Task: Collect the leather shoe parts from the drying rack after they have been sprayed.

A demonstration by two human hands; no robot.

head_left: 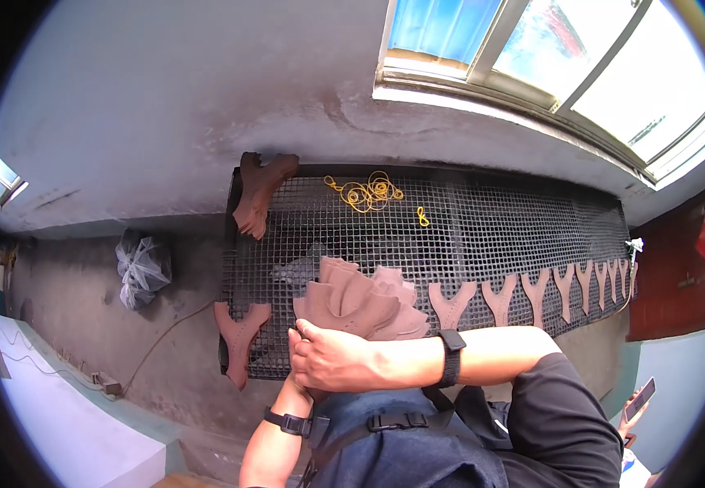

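A fanned stack of brown Y-shaped cut pieces (pixel 352 301), perhaps shoe-upper parts, spreads out in front of my body, over the near side of a black mesh-topped table (pixel 417 244). My right hand (pixel 328 358) is closed at the stack's narrow lower ends, its fingers curled. Below and behind it, my left hand (pixel 298 389) is closed at the same ends, mostly covered by the right. Left of the stack, a single Y-shaped piece (pixel 241 337) lies at the table's near left corner. On the right, several more pieces (pixel 499 297) stand in a spaced row along the near edge.
A thick brown pile of Y-shaped pieces (pixel 263 191) lies at the far left corner. Yellow cord (pixel 365 193) is coiled near the far edge. A tied plastic bag (pixel 143 272) sits on the floor at left. At lower right, another person's hand holds a phone (pixel 640 398).
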